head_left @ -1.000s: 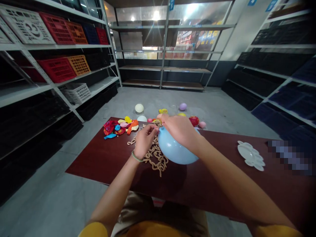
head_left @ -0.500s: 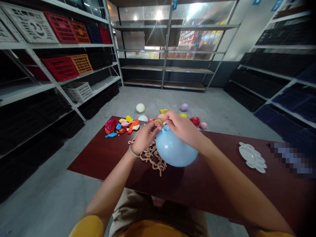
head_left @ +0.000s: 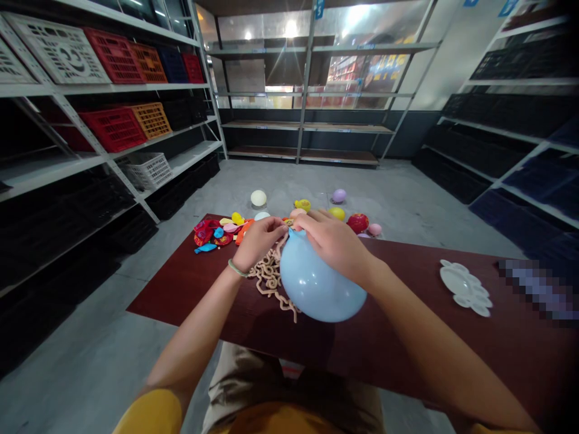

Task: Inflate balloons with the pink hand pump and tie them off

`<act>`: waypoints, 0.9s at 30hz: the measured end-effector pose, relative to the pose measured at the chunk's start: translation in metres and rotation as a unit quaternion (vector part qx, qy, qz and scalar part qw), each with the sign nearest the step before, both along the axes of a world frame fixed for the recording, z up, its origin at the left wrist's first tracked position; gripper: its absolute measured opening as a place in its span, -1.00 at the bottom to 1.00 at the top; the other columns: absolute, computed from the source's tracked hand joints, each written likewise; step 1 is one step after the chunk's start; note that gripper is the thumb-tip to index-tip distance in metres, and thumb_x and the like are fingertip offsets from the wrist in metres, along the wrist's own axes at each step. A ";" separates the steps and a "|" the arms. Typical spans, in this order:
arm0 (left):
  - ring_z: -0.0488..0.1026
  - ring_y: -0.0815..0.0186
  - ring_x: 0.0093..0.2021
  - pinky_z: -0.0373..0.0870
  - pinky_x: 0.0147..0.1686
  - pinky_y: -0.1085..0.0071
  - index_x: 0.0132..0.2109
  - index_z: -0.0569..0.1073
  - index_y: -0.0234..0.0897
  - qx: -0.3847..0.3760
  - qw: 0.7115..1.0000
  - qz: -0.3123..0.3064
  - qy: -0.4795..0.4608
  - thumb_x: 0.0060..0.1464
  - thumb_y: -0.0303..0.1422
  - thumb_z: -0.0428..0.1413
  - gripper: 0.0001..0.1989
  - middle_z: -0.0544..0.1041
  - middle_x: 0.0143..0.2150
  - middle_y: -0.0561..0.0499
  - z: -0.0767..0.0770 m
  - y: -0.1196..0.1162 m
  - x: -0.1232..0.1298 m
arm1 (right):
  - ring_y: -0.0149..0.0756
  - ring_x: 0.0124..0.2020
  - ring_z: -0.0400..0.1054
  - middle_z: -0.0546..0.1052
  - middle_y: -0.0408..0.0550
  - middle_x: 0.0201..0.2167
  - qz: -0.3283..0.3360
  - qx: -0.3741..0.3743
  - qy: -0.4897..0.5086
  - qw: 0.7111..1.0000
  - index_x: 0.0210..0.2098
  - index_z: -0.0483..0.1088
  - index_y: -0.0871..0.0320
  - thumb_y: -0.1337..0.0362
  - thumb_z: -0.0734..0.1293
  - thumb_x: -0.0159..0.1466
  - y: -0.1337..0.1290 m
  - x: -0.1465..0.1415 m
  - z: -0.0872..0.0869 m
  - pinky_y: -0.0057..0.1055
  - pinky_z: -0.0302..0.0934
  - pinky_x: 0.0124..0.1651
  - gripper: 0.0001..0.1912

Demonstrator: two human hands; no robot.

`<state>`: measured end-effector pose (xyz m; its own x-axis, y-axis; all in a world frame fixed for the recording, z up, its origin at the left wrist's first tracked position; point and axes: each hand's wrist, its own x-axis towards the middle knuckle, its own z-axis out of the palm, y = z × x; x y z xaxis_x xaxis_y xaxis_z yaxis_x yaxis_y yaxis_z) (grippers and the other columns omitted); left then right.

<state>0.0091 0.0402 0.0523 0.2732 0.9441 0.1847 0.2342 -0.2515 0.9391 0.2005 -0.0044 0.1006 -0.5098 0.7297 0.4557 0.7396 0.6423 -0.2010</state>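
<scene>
An inflated light blue balloon hangs over the dark red table, its neck up and to the left. My right hand is closed on the balloon's neck, its fingers partly over the top of the balloon. Pinched at the neck's tip, my left hand meets the right fingertips; what lies between its fingers is too small to make out. Beneath the hands and left of the balloon is a pile of beige curly strings.
Uninflated balloons lie at the table's far left corner. A white flower-shaped tray sits on the right. Inflated balloons, among them a red one, are beyond the far edge. Shelves with crates stand around.
The blue balloon has swung slightly down, its neck now tilted left. My left hand has shifted a little left, and the right hand's fingers have closed lower round the neck.
</scene>
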 end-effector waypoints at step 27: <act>0.52 0.43 -0.38 0.49 -0.30 0.49 -0.31 0.45 -0.34 -0.155 0.925 0.057 -0.342 0.02 -0.29 0.27 -0.78 0.56 -0.37 0.02 0.002 -0.011 0.028 | -0.08 -0.21 0.21 0.48 0.02 -0.32 -0.119 0.214 -0.117 0.962 -0.28 0.38 0.10 0.22 0.16 0.40 -0.002 -0.016 -0.030 -0.12 -0.04 -0.16 -0.79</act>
<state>0.0368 0.0289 0.0541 0.0880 0.9961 -0.0072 -0.4339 0.0448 0.8998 0.1849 -0.0067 0.0703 -0.4758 0.6095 0.6341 0.8694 0.4352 0.2341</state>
